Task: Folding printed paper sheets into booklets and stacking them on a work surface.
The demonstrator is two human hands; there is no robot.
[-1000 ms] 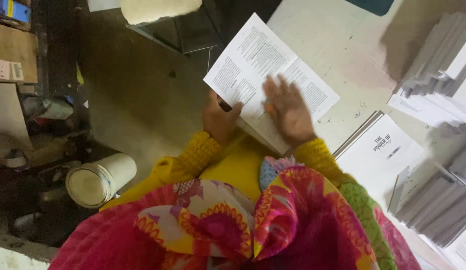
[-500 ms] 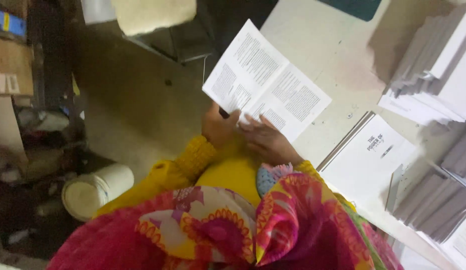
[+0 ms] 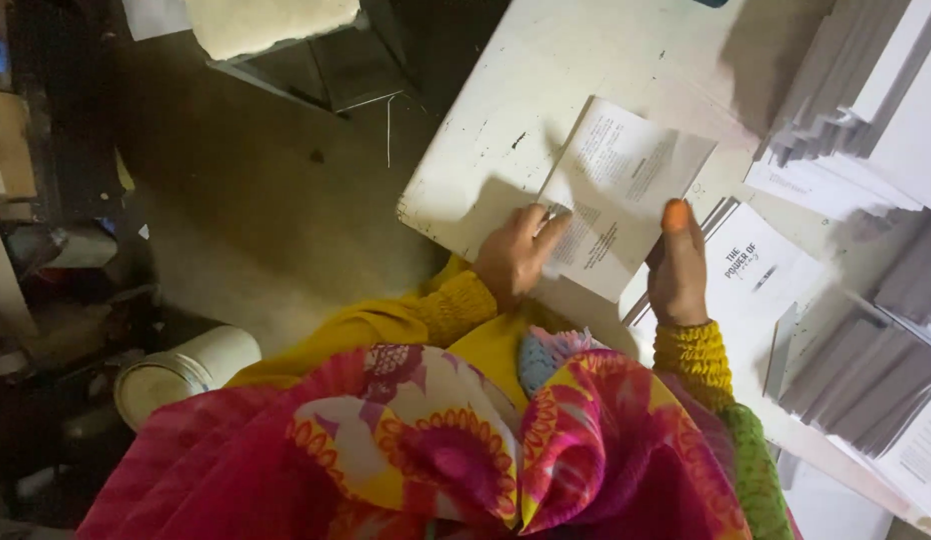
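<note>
**Both hands on folded printed sheet at worktop edge**

Folded printed sheet [image 3: 626,190] lying flat on white worktop [image 3: 506,110], directly ahead of both hands. Left hand [image 3: 516,255] at sheet's near left corner, fingers loosely curled, fingertips [image 3: 551,225] pressing on the paper edge; not clenched, no clear pinch visible. Right hand [image 3: 678,265] at sheet's near right edge, fingers held together and mostly straight, thumb tucked under or behind the paper, so a light grasp of that edge; exact hold hard to tell. Orange-tinted nail [image 3: 676,215] on top of the sheet. Both wrists in yellow knitted cuffs [image 3: 691,350].

Just right of right hand: white booklet cover [image 3: 766,270] with dark print, flat on worktop, partly under the hand. Further right and ahead of right hand: tall fanned stacks of white sheets [image 3: 866,100]. Right and nearer than right hand: more stacks of grey-white sheets [image 3: 876,370], in shadow.

Left of left hand, off the worktop: dim floor [image 3: 266,220]. Well left and nearer: cream cylindrical tub [image 3: 181,370] lying on its side. Ahead and left of left hand: pale cushion-like block [image 3: 271,22] on a dark frame. Below the hands: bright pink, yellow and red floral cloth [image 3: 436,450] filling the near view.
</note>
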